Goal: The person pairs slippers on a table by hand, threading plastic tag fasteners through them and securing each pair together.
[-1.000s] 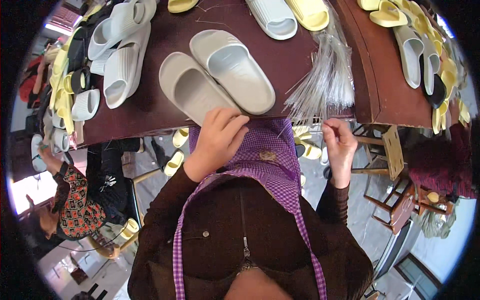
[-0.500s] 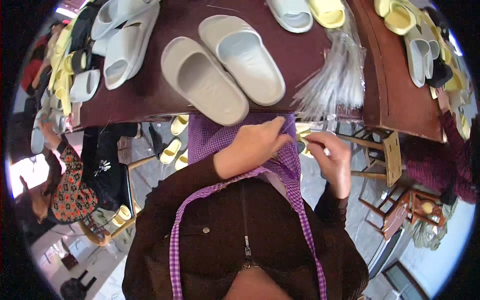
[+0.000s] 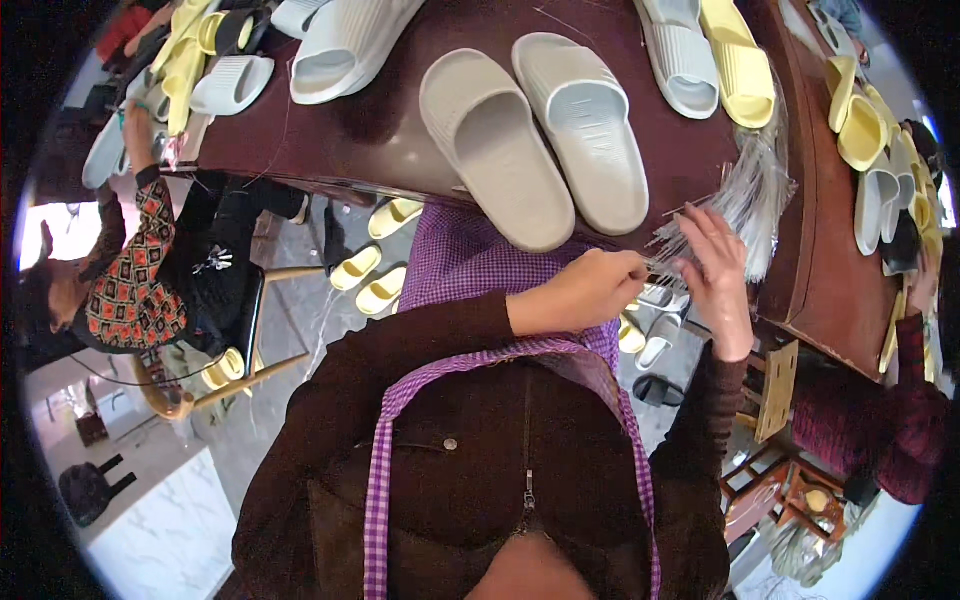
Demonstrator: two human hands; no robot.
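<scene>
My left hand (image 3: 585, 290) is in front of the table edge, its fingers closed in a pinch; whatever they hold, if anything, is too small to make out. Close by on its right, my right hand (image 3: 718, 280) has its fingers raised and apart, beside a bundle of clear plastic strips (image 3: 757, 195) hanging over the table edge. Just beyond my left hand lie two beige slide sandals, a left-hand one (image 3: 515, 175) and a right-hand one (image 3: 598, 165), side by side with their toe openings toward me.
Grey slides (image 3: 350, 60) and a yellow slide (image 3: 740, 70) lie farther back on the dark red table (image 3: 300, 150). A co-worker in a patterned sleeve (image 3: 135, 290) is at the left; another co-worker's sleeve (image 3: 850, 420) shows at the right. Wooden stools (image 3: 775, 395) and yellow slides (image 3: 357, 267) are on the floor.
The view has shifted, so the beige slides appear farther right. My right hand has opened its fingers and moved up beside the plastic strips. My left hand has its fingers drawn together.
</scene>
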